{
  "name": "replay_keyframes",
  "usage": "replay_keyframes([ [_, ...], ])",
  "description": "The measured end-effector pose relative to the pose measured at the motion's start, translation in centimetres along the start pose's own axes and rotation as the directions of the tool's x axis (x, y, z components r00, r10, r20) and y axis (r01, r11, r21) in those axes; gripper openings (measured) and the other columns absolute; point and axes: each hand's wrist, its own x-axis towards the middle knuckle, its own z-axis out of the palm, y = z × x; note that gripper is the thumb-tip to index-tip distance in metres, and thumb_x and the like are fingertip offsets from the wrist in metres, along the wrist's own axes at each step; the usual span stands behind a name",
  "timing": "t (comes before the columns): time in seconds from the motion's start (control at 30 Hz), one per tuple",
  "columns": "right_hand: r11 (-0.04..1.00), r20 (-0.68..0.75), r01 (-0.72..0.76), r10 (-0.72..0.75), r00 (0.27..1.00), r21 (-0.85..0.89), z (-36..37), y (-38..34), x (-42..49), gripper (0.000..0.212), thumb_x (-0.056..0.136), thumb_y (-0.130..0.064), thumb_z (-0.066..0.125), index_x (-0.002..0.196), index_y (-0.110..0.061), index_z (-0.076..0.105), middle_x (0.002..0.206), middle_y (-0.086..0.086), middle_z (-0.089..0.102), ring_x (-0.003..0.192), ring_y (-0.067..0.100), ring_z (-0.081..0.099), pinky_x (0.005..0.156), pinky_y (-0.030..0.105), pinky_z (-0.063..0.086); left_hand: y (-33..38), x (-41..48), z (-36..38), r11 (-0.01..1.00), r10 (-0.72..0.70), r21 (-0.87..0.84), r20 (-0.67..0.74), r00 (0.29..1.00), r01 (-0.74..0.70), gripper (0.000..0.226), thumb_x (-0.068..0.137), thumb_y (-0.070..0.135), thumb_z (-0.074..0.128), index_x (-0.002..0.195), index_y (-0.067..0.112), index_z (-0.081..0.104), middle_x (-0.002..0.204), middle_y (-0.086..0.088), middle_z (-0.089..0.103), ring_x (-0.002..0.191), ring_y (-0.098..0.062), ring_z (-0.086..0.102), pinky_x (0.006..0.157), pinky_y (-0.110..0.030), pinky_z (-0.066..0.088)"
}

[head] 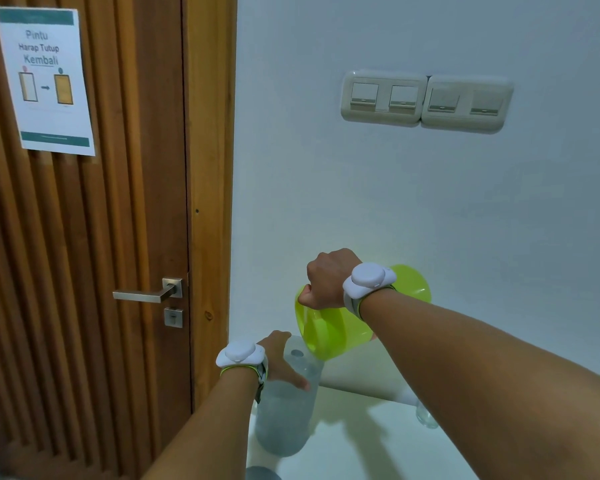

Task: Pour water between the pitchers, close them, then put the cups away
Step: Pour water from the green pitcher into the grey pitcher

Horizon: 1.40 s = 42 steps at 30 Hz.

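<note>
Beside a brown slatted wooden door (84, 237) and a white wall (395, 202), a white counter (361, 445) carries a clear plastic pitcher (284, 420), the left hand (278, 362) gripping its upper part. Just above, the right hand (326, 278) has its fingers clamped on a translucent lime-green plastic pitcher (329, 334), tilted spout-down to the clear rim. A small clear cup (426, 415) is partly hidden by the right forearm.

Lime-green pitcher (329, 336), clear greyish pitcher (284, 424), white bench (361, 445), brown ribbed door (84, 237), beige switches (426, 102).
</note>
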Motion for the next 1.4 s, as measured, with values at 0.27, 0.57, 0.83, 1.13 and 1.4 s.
replay_keyframes([
  [0.27,1.0,0.0,0.014,-0.014,1.0,-0.001,0.3,-0.3,0.1,0.036,0.079,-0.032,0.051,0.054,-0.015,0.033,0.055,0.0,0.036,0.05,0.023,0.037,0.049,0.022,0.023,-0.1,0.0,-0.1,1.0,0.001,-0.004,-0.005,1.0,-0.001,0.091,0.075,0.045,0.082,0.146,0.013,0.036,0.147,-0.004,0.044,0.131,-0.022,0.049,0.101,-0.029,0.042],
  [0.57,1.0,-0.007,0.015,-0.015,1.0,0.002,0.3,-0.1,0.2,0.036,0.08,-0.033,0.05,0.054,-0.015,0.033,0.056,0.0,0.035,0.055,0.025,0.041,0.05,0.022,0.024,-0.2,0.5,0.0,1.0,-0.003,-0.017,0.004,1.0,0.003,0.09,0.075,0.044,0.082,0.146,0.013,0.035,0.147,-0.002,0.043,0.131,-0.021,0.048,0.101,-0.029,0.042],
  [0.83,1.0,-0.016,0.005,-0.005,1.0,0.005,0.2,0.1,0.2,0.035,0.08,-0.033,0.05,0.055,-0.015,0.034,0.058,0.0,0.039,0.057,0.026,0.044,0.05,0.023,0.023,-0.4,0.7,0.2,1.0,-0.003,-0.007,0.013,1.0,0.003,0.091,0.07,0.047,0.084,0.143,0.016,0.039,0.144,0.0,0.045,0.127,-0.021,0.05,0.098,-0.03,0.044],
  [1.13,1.0,-0.012,0.005,-0.005,1.0,-0.008,-0.2,0.1,0.3,0.035,0.08,-0.034,0.05,0.055,-0.015,0.035,0.058,0.0,0.039,0.057,0.026,0.045,0.05,0.022,0.024,-0.6,0.8,0.3,1.0,-0.001,-0.005,0.001,1.0,0.002,0.093,0.069,0.048,0.085,0.143,0.018,0.038,0.143,0.001,0.044,0.127,-0.02,0.05,0.098,-0.029,0.044],
  [1.4,1.0,0.001,-0.007,0.007,1.0,-0.011,0.1,0.0,0.0,0.036,0.08,-0.034,0.05,0.054,-0.015,0.034,0.056,0.001,0.038,0.047,0.02,0.035,0.05,0.022,0.024,-0.6,0.9,0.5,1.0,0.012,-0.002,0.0,1.0,-0.012,0.091,0.07,0.047,0.084,0.143,0.017,0.039,0.143,0.0,0.045,0.127,-0.021,0.051,0.099,-0.03,0.045],
])
